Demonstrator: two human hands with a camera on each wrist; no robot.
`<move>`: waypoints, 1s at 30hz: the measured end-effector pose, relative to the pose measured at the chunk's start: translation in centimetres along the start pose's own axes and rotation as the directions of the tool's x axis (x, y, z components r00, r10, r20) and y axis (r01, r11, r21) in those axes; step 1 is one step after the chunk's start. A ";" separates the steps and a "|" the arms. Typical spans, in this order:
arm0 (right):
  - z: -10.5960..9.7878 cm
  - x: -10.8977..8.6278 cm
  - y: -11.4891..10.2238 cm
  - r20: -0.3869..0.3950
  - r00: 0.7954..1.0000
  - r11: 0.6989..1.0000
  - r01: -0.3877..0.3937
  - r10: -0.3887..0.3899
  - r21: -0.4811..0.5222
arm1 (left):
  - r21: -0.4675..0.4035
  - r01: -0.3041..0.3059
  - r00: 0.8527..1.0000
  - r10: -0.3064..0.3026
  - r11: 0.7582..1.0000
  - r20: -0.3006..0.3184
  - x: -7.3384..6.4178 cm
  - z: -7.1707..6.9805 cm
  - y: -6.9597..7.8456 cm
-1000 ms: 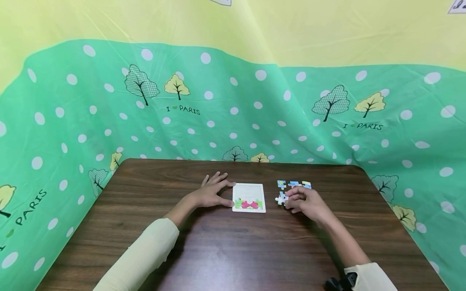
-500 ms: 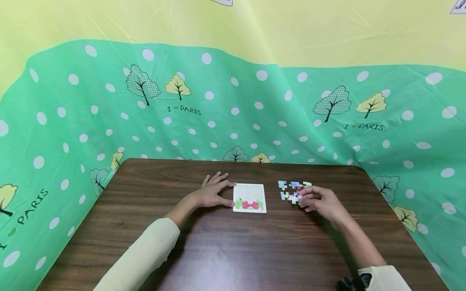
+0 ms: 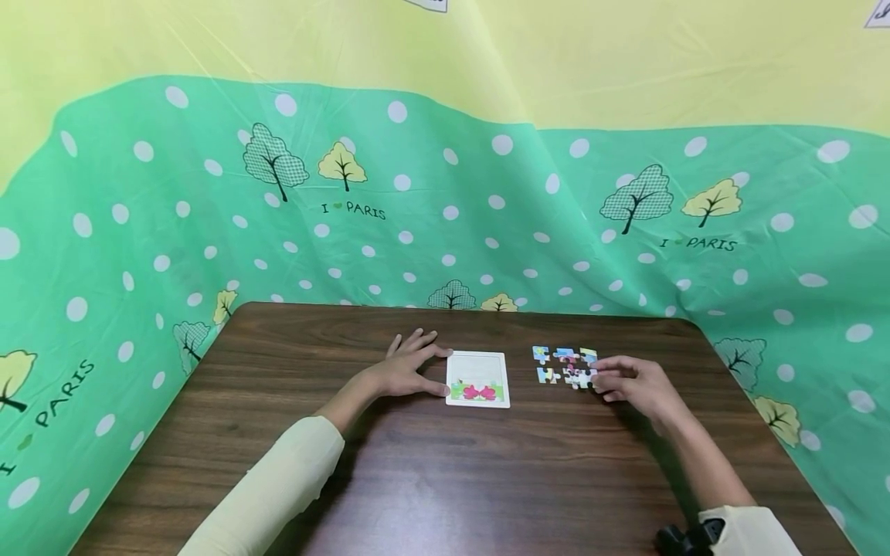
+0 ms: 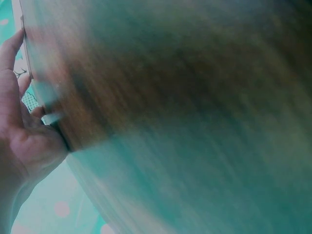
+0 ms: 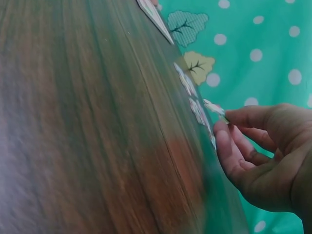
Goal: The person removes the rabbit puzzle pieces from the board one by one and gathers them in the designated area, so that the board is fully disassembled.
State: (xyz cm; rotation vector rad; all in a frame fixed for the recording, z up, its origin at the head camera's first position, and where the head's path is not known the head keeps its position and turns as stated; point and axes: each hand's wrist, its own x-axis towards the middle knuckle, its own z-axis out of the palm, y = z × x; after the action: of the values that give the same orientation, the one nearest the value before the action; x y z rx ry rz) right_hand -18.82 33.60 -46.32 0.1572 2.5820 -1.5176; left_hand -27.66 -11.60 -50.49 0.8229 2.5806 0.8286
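My left hand (image 3: 402, 374) lies at the left edge of a small white puzzle tray (image 3: 478, 367), index fingertip and thumb tip spread along that edge. Pink and green puzzle pieces (image 3: 478, 392) fill the tray's near strip. Thumb and forefinger of my right hand (image 3: 643, 390) pinch a thin puzzle piece (image 5: 214, 108), raised a little above the other pieces in the right wrist view. To the tray's right, several loose blue and white puzzle pieces (image 3: 548, 376) lie in two rows, the right fingertips at the near row's right end. My left hand (image 4: 27, 131) is partly cut off in the left wrist view.
The dark wood-grain table (image 3: 445, 479) carries the tray and pieces near its far side. A green and yellow dotted curtain (image 3: 417, 193) hangs behind and beside it. A black strap device (image 3: 688, 537) sits at the right wrist.
My right hand has moved right along the near row with the pinched puzzle piece, uncovering the puzzle piece at that row's left end. The left hand has stayed at the tray's edge.
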 end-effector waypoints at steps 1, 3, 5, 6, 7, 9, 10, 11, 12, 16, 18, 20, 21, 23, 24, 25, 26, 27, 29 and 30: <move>-0.2 0.1 0.1 -0.002 1.000 1.000 -0.001 0.001 0.004 | 0.002 0.002 1.000 -0.002 1.000 0.002 0.0 0.0 0.0; -0.5 0.2 0.3 -0.007 1.000 1.000 -0.003 0.003 0.012 | -0.011 0.010 1.000 -0.010 1.000 0.009 -0.2 -0.2 0.3; -0.8 0.4 0.6 -0.014 1.000 1.000 -0.010 0.010 0.009 | -0.013 0.006 1.000 -0.006 1.000 0.007 -0.2 -0.1 0.2; -1.0 0.5 0.8 -0.019 1.000 1.000 -0.013 0.014 0.005 | -0.017 0.003 1.000 -0.003 1.000 0.005 -0.1 -0.1 0.2; -1.1 0.6 0.9 -0.023 1.000 1.000 -0.016 0.016 0.001 | -0.023 -0.001 1.000 0.001 1.000 0.003 -0.1 -0.1 0.1; -1.4 0.8 1.2 -0.028 0.999 1.000 -0.022 0.022 -0.012 | -0.020 -0.005 1.000 0.005 1.000 -0.001 -0.1 0.1 -0.1; -1.6 1.0 1.3 -0.031 0.999 0.999 -0.027 0.026 -0.023 | -0.015 -0.004 1.000 0.004 1.000 0.000 0.0 0.1 -0.1; -1.7 1.1 1.4 -0.032 0.999 0.999 -0.031 0.030 -0.032 | -0.010 -0.004 1.000 0.004 1.000 0.000 0.1 0.2 -0.3; -1.8 1.2 1.5 -0.033 0.999 0.998 -0.035 0.034 -0.047 | -0.009 -0.004 1.000 0.004 1.000 -0.001 0.1 0.2 -0.3; -2.0 1.5 1.6 -0.047 0.997 0.993 -0.058 0.053 -0.106 | -0.017 -0.001 1.000 0.001 1.000 0.005 0.1 0.1 -0.2; -2.0 1.6 1.6 -0.063 0.997 0.988 -0.064 0.055 -0.142 | -0.021 -0.002 1.000 0.002 1.000 0.008 0.0 0.0 0.0; -2.0 1.7 1.7 -0.076 0.995 0.982 -0.072 0.059 -0.174 | -0.021 0.006 1.000 -0.006 1.000 0.014 -0.1 -0.1 0.1; -2.0 1.8 1.7 -0.079 0.995 0.979 -0.076 0.062 -0.190 | -0.018 0.007 1.000 -0.006 1.000 0.014 -0.1 -0.1 0.2; -1.9 1.9 1.7 -0.080 0.994 0.973 -0.086 0.070 -0.213 | -0.008 0.012 1.000 -0.012 1.000 0.015 -0.2 -0.1 0.3; -1.9 1.9 1.8 -0.079 0.994 0.972 -0.091 0.075 -0.218 | -0.007 0.018 1.000 -0.018 1.000 0.018 -0.2 -0.2 0.5; -1.8 1.9 1.8 -0.077 0.994 0.971 -0.096 0.080 -0.220 | -0.005 0.017 1.000 -0.017 1.000 0.014 -0.2 -0.2 0.5; -1.8 1.9 1.7 -0.077 0.993 0.970 -0.100 0.084 -0.223 | 0.000 0.017 1.000 -0.017 1.000 0.014 -0.2 -0.2 0.5; -1.8 1.9 1.7 -0.077 0.993 0.969 -0.101 0.086 -0.226 | 0.001 0.014 1.000 -0.014 1.000 0.010 -0.2 -0.1 0.4; -1.7 2.0 1.8 -0.078 0.993 0.967 -0.102 0.085 -0.235 | 0.005 0.008 1.000 -0.008 1.000 0.008 0.0 -0.1 0.3; -1.7 2.0 1.8 -0.078 0.993 0.966 -0.102 0.086 -0.238 | 0.006 0.006 1.000 -0.006 1.000 0.007 0.0 0.0 0.1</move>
State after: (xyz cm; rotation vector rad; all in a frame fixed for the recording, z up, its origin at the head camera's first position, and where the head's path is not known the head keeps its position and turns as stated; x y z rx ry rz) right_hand -20.61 35.97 -47.39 0.3031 2.7414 -1.1742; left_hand -27.64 -11.49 -50.47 0.8183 2.5790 0.8153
